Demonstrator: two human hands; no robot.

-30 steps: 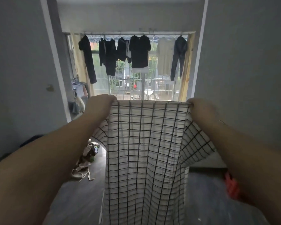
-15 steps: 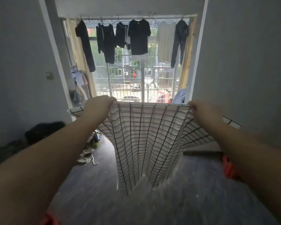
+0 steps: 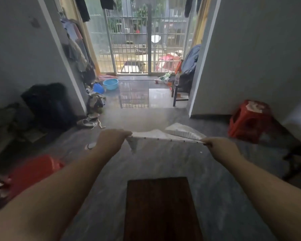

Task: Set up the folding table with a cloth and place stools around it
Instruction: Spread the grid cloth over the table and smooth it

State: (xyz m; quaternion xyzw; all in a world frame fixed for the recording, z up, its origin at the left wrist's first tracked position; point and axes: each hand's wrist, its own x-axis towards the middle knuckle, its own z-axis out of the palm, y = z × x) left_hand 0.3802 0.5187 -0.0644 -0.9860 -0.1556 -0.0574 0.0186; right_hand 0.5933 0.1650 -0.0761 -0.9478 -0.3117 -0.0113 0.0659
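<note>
While both arms reach forward in the head view, the left hand (image 3: 111,141) grips one end of the cloth (image 3: 163,135), its fingers curled over the edge with a small corner hanging down just beside the knuckles. The right hand (image 3: 219,146) pinches the other end, fingers closed tight on the fabric. The cloth is stretched taut between the two hands and seen nearly edge-on, a white sheet with dark marks along its near hem; a fold of it billows up behind, closer to the right hand. It is held in the air beyond the far edge of the table (image 3: 160,206), whose dark brown top lies low in the picture between the forearms.

One red stool (image 3: 248,120) stands by the wall on the right, well apart from the table. Another red stool (image 3: 33,171), blurred, sits at the left behind the left forearm. Further off, a blue basin (image 3: 110,83) rests on the glossy floor near the barred window (image 3: 146,40), and a black bag (image 3: 47,101) leans at the left wall.
</note>
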